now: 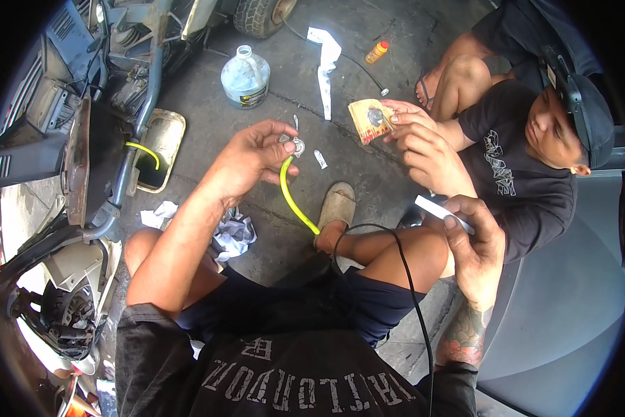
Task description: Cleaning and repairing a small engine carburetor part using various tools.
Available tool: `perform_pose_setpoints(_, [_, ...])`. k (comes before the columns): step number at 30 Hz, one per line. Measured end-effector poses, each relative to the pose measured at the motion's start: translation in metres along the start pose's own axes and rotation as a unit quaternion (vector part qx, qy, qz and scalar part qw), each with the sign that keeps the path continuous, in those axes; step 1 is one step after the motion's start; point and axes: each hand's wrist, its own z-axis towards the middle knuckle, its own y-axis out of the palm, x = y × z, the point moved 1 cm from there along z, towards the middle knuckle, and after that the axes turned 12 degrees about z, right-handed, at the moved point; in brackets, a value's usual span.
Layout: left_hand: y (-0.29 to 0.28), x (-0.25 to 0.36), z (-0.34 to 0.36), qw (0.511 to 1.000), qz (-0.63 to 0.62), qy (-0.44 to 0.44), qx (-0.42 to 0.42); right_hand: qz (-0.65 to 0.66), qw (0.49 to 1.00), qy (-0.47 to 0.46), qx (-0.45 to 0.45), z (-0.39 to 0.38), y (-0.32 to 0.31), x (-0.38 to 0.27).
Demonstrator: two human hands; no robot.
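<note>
My left hand (253, 156) pinches a small round metal fitting (298, 147) between thumb and fingers. From the fitting a bright yellow-green hose (293, 194) curves down toward my foot. On the right, my right hand (478, 247) grips a slim white bar-shaped piece (432, 208), its far end sticking out past the thumb. Beyond that, a person crouching at the right holds a yellowish card packet (368, 124) with a dark round spot in both hands (423, 139). A small white tube (320, 159) lies on the ground just right of the fitting.
A motorcycle frame (145, 90) stands at left, over a tray (175, 132) of dark liquid. A plastic jug (245, 78), a white paper strip (326, 66) and an orange bottle (377, 53) are farther off. Crumpled paper (234, 233) lies beside my leg; a black cable (415, 292) crosses my lap.
</note>
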Motion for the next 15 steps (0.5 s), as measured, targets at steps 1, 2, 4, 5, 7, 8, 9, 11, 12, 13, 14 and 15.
perform_pose_setpoints(1, [0.0002, 0.0, 0.0, 1.0, 0.003, -0.007, -0.004, -0.015, 1.0, -0.009, 0.0, 0.0005, -0.0001, 0.0006])
perform_pose_setpoints(2, [-0.0001, -0.0004, 0.0001, 1.0, 0.003, -0.008, -0.004, -0.029, 0.999, -0.018, 0.0, 0.0008, -0.0001, 0.0003])
perform_pose_setpoints(4, [-0.0009, -0.0015, 0.001, 1.0, 0.005, -0.006, -0.002, -0.013, 1.0, -0.023, 0.005, 0.001, 0.002, 0.0014])
perform_pose_setpoints(5, [-0.001, -0.0014, 0.0011, 1.0, 0.005, -0.006, -0.002, 0.003, 1.0, -0.028, 0.01, 0.0013, 0.0028, 0.0021])
perform_pose_setpoints(7, [-0.0013, -0.0011, 0.0012, 1.0, -0.004, -0.001, 0.001, -0.021, 0.999, -0.037, 0.005, 0.0025, 0.0009, 0.0012])
perform_pose_setpoints(8, [-0.0015, -0.0014, 0.0013, 1.0, -0.004, -0.002, 0.001, -0.044, 0.998, -0.046, 0.0, 0.0028, 0.0003, 0.0003])
perform_pose_setpoints(9, [-0.002, -0.0018, 0.0015, 1.0, -0.008, -0.006, 0.003, -0.043, 0.998, -0.045, -0.001, 0.0027, 0.0006, -0.0009])
perform_pose_setpoints(11, [-0.0026, -0.0025, 0.0019, 1.0, -0.012, -0.01, 0.004, -0.041, 0.999, -0.021, 0.008, 0.0024, 0.0015, -0.0026])
perform_pose_setpoints(12, [-0.0025, -0.0025, 0.0022, 1.0, -0.016, -0.004, -0.001, -0.041, 0.999, -0.02, 0.007, 0.0025, 0.0011, -0.0024])
perform_pose_setpoints(13, [-0.0024, -0.0026, 0.0023, 1.0, -0.02, 0.002, -0.006, -0.045, 0.999, -0.025, 0.005, 0.0028, 0.0003, -0.0019])
perform_pose_setpoints(14, [-0.0024, -0.0031, 0.0023, 1.0, -0.02, 0.001, -0.006, -0.048, 0.998, -0.03, 0.003, 0.0031, 0.0003, -0.0012])
perform_pose_setpoints(15, [-0.0022, -0.0033, 0.0024, 0.999, -0.03, 0.008, -0.012, -0.047, 0.998, -0.029, 0.002, 0.0035, 0.0011, -0.0011])
